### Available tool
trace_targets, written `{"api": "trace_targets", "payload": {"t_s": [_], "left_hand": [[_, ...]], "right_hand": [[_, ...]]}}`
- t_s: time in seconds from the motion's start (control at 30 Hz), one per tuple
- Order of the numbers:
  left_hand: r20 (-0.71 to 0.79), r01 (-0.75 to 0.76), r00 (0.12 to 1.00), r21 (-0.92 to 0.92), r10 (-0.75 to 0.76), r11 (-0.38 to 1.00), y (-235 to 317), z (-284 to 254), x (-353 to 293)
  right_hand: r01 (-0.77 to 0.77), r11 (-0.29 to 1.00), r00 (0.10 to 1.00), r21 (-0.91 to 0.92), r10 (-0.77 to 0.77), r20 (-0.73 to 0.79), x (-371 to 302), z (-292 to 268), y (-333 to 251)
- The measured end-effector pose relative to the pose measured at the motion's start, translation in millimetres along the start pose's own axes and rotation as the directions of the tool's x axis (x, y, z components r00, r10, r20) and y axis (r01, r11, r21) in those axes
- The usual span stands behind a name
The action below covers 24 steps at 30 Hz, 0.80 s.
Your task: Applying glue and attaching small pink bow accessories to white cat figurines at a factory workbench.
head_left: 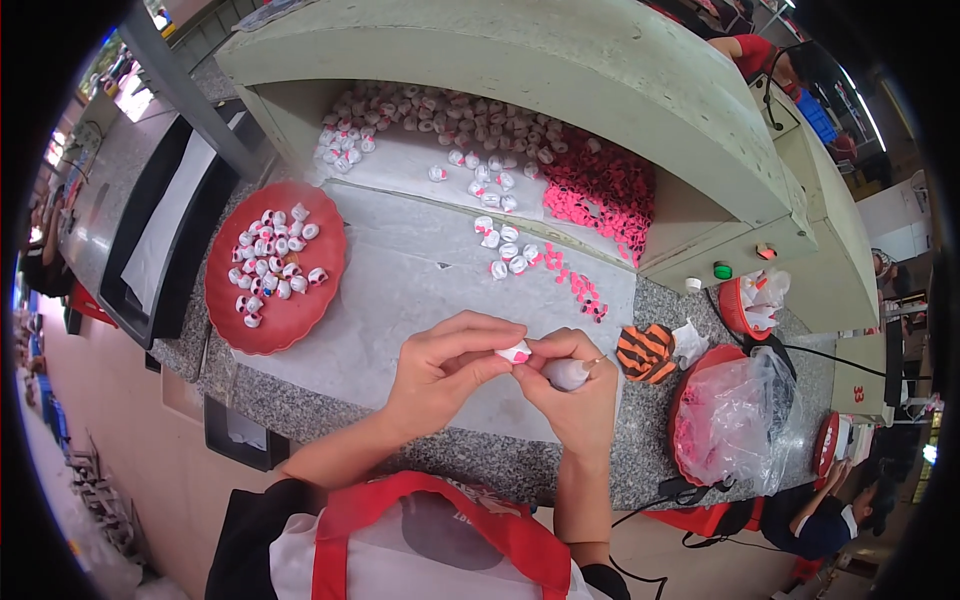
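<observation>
Over the paper-covered bench, my left hand (445, 365) pinches a small white rounded piece with a pink patch (515, 352) between thumb and fingers. The fingertips of my right hand (575, 400) meet the same piece from the other side. Tucked in my right hand is a small whitish squeeze bottle (567, 375) with a thin tip pointing right. Ahead of my hands lie several loose white pieces (508, 250) and a trail of small pink pieces (577, 283). A red scalloped plate (225, 320) on the left holds several white pieces with pink and dark marks.
Under the pale green box-like cover (500, 60) lie many white pieces (440, 110) and a pink heap (600, 185). To the right are an orange-and-black striped cloth (645, 353), a red bowl with plastic bags (733, 415) and a red container (735, 310). Other people are at the right.
</observation>
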<state>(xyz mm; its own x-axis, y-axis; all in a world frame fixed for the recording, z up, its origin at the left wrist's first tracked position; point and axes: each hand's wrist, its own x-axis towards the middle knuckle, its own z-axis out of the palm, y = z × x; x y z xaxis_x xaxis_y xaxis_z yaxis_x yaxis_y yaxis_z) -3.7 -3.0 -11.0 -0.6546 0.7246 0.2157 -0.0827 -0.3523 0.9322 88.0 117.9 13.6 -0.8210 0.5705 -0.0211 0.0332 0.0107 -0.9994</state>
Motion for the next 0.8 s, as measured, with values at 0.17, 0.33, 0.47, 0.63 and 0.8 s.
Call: {"api": "trace_targets", "payload": {"t_s": [0.17,0.33,0.47,0.63,0.8], "left_hand": [[-0.018,0.107,0.994,-0.102,-0.11,0.989,-7,-3,1],[-0.034,0.13,0.99,-0.123,-0.135,0.984,-10,-9,3],[-0.105,0.252,0.952,-0.271,-0.289,0.929,-6,-10,0],[-0.115,0.141,0.978,-0.25,-0.174,0.958,11,-10,-17],[0.046,0.051,0.997,0.077,-0.055,0.996,16,-22,-28]], "right_hand": [[0.011,0.999,0.999,-0.035,-0.01,0.033,2,0,6],[0.002,0.998,0.998,-0.061,0.002,0.069,10,-2,15],[0.203,0.96,0.979,-0.191,-0.202,0.025,5,9,9],[0.237,0.968,0.972,0.083,-0.237,-0.007,-13,21,8],[0.238,0.962,0.954,0.137,-0.257,0.151,-13,21,19]]}}
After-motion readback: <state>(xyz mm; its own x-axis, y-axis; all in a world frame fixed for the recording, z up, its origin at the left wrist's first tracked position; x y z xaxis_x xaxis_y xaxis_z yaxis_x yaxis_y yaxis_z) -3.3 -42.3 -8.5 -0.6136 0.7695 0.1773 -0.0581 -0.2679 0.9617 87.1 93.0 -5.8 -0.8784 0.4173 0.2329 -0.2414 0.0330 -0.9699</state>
